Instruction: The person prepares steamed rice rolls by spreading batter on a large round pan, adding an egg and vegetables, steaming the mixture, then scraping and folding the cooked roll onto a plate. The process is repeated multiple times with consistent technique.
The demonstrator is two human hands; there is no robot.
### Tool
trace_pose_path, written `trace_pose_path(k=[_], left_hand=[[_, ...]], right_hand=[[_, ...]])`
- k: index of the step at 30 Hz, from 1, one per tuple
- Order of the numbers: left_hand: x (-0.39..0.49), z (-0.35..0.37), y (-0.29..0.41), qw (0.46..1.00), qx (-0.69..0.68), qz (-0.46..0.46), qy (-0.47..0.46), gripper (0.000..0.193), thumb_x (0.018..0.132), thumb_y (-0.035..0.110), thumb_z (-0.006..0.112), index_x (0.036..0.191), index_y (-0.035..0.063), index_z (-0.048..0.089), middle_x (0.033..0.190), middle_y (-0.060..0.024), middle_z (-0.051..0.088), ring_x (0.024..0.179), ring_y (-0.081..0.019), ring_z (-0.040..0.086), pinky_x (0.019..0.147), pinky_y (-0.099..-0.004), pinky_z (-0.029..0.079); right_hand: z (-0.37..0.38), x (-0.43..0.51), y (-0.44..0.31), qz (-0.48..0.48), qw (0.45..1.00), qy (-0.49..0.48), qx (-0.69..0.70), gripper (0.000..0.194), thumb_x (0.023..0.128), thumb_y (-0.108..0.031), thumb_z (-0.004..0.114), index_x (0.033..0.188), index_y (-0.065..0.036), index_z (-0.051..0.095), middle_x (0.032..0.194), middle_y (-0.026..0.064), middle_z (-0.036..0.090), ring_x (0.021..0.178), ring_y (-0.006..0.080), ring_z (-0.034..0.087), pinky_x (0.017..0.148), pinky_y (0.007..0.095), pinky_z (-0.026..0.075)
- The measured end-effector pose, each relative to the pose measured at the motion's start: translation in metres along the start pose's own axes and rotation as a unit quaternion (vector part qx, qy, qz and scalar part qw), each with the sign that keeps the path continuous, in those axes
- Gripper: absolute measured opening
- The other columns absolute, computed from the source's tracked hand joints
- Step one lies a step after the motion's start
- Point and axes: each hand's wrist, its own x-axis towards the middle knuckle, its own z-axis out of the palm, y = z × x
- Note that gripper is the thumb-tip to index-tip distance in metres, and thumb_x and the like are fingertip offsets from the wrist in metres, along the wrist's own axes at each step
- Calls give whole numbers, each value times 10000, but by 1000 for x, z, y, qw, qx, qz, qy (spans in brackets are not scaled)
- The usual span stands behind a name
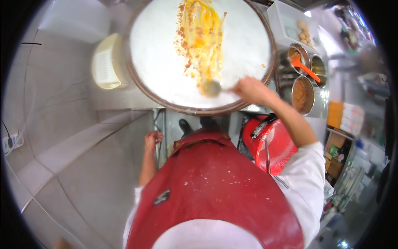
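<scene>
My right hand point(253, 90) grips the thin handle of a ladle-like spoon point(212, 89). Its rounded head is blurred and rests at the near end of a yellow and white streak of egg point(200, 43), mixed with reddish-brown sauce. The streak runs lengthwise over a thin white crepe point(152, 59), which covers most of a large round griddle point(189, 110) with a brown rim. Low by my left side, my left hand point(153, 139) hangs with loosely bent fingers and nothing visible in it, near a pipe below the counter.
To the right stand steel pots, one with brown sauce point(299, 96) and another holding an orange-handled utensil point(306, 70). Behind them, a white bin point(284, 28) contains several eggs point(304, 34). A red bucket point(281, 149) sits below, and a cream container point(108, 62) left of the griddle.
</scene>
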Motion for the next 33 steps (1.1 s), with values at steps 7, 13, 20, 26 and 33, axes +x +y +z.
trace_pose_path(k=[7,13,20,26,33], left_hand=[[6,-17,-20,998,27,50,-27,154,866,61,538,913,-63,615,787,-158,672,622,-216,647,534,-332,530],[19,-22,-31,989,99,98,-51,148,837,31,520,798,-50,637,639,-133,638,554,-206,626,482,-337,507],[15,-58,-104,964,215,158,5,222,791,148,600,611,20,622,625,-95,638,561,-197,610,529,-356,481],[5,-74,-171,902,355,246,5,116,744,172,603,702,79,656,684,-124,651,615,-268,624,579,-424,503],[-94,-35,-151,989,145,-6,-27,134,801,101,537,690,59,598,665,-95,620,528,-217,604,467,-356,488]], right_hand=[[-6,-71,1,-126,963,232,51,469,718,42,531,1175,-22,614,684,219,580,607,303,582,617,394,469],[-48,-79,-59,27,894,441,72,354,871,-73,501,1202,-109,622,720,206,610,596,275,562,617,360,466],[14,25,2,56,915,397,48,333,844,-69,499,1126,-84,674,752,184,663,578,275,615,552,393,499],[-30,70,25,38,980,190,50,171,783,-86,564,860,-16,699,628,161,631,499,212,587,500,362,487],[-3,-6,10,-53,996,7,-65,243,801,-49,545,981,-32,708,856,201,683,750,304,662,699,386,517]])
